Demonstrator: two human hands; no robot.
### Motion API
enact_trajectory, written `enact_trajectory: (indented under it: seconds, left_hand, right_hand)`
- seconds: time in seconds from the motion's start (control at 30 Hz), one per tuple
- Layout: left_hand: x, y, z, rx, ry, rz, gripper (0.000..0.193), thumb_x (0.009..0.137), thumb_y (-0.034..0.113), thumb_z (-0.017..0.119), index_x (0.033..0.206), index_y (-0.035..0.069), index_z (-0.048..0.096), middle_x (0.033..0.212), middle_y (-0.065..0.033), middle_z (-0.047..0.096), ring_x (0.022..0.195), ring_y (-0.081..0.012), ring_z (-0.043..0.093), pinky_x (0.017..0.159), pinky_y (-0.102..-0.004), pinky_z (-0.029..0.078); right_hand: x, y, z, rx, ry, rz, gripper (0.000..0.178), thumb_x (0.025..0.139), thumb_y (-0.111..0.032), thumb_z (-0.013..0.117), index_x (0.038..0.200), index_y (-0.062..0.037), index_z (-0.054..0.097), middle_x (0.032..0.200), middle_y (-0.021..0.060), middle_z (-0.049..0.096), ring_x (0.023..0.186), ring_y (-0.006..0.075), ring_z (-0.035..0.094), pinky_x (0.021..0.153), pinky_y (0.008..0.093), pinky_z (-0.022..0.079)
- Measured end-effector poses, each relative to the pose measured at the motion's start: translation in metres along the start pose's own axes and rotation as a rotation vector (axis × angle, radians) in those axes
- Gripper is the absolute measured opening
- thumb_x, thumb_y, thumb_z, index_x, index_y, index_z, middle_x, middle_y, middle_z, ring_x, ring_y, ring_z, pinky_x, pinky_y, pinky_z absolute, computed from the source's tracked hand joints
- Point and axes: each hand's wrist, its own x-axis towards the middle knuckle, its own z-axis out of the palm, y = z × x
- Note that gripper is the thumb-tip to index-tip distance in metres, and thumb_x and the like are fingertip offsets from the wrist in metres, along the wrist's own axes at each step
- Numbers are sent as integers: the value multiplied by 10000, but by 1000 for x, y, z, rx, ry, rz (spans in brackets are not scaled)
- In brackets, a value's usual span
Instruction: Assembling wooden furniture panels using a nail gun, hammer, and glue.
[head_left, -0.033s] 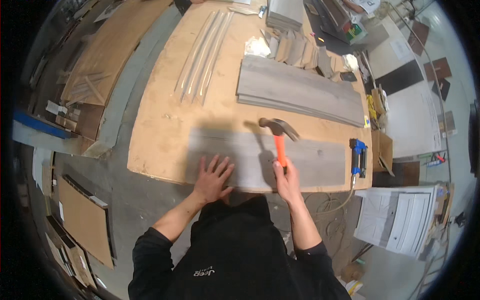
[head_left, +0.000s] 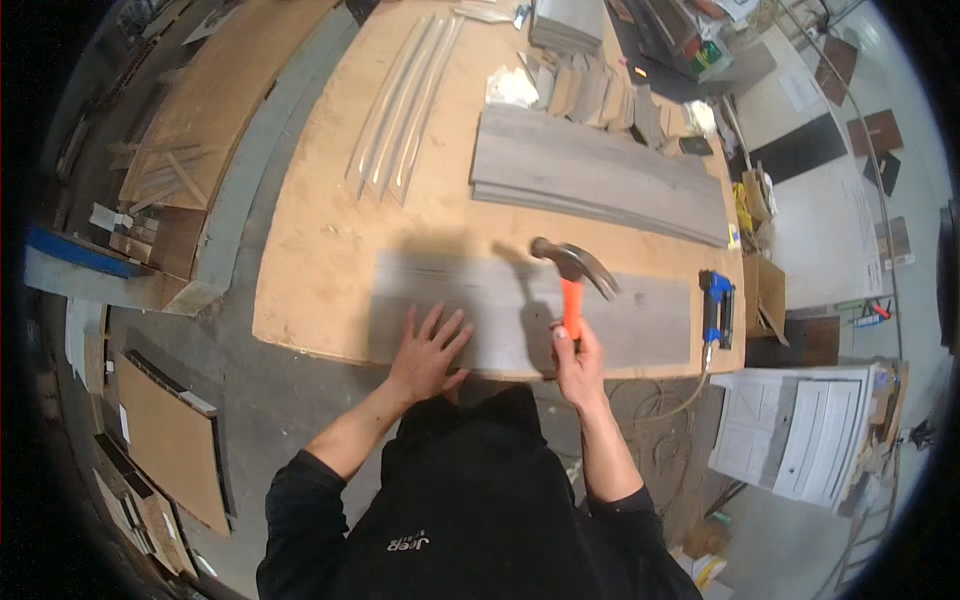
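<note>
A grey wood-grain board (head_left: 480, 330) lies flat along the near edge of the workbench (head_left: 320, 230). My left hand (head_left: 432, 352) rests on the board's left part with its fingers spread. In my right hand (head_left: 580, 368) is a claw hammer (head_left: 572, 272), gripped by its orange handle. Its metal head is raised above the board, apart from it, and casts a shadow on the surface. At the board's right end stands a blue nail gun (head_left: 716, 308) with a hose attached.
Behind the board lies a stack of grey boards (head_left: 600, 165), with small wood offcuts (head_left: 590, 92) beyond it. Several thin strips (head_left: 405, 110) lie at the far left of the bench. A white panelled piece (head_left: 790, 430) stands at the right, near the hose (head_left: 690, 400).
The hammer and my right hand have shifted slightly right, and the hammer head is tilted a little differently. My left hand stays spread on the board.
</note>
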Motion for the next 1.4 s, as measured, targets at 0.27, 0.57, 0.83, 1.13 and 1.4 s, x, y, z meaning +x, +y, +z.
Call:
enact_trajectory:
  seconds: [0.27,0.57,0.83,1.13,1.4]
  left_hand:
    - [32,7,20,-70,7,184,820,735,469,784,1428,111,529,1518,-103,478,1452,-399,355,1159,-712,200]
    - [34,12,18,-77,-13,165,834,747,440,795,1456,118,497,1556,-101,432,1472,-408,313,1178,-702,168]
    - [12,-24,1,-93,-63,194,848,740,424,810,1466,126,489,1568,-77,423,1493,-331,312,1218,-625,183]
    - [-1,-34,4,-42,-5,179,809,763,431,782,1452,106,507,1556,-61,446,1484,-304,337,1217,-621,192]
    - [2,-32,2,-54,7,193,789,755,431,788,1425,102,533,1543,-79,460,1484,-316,334,1214,-628,195]
  right_hand:
    - [-86,14,-20,46,277,13,347,1067,-339,498,1093,1,568,659,-37,485,535,43,427,489,215,338]
    - [-138,24,7,-226,257,-113,339,1028,-228,549,1223,48,587,776,70,624,610,132,528,579,310,454]
    - [-129,5,14,-159,58,-106,307,942,-99,642,1238,-28,605,903,213,681,777,407,690,695,428,558]
    - [-91,-3,31,-523,-290,217,238,1022,-271,547,1119,-55,571,821,241,673,757,482,653,632,581,501]
    - [-101,-3,38,-410,-85,-20,262,1026,-294,544,1123,-51,572,741,228,652,731,466,656,616,540,515]
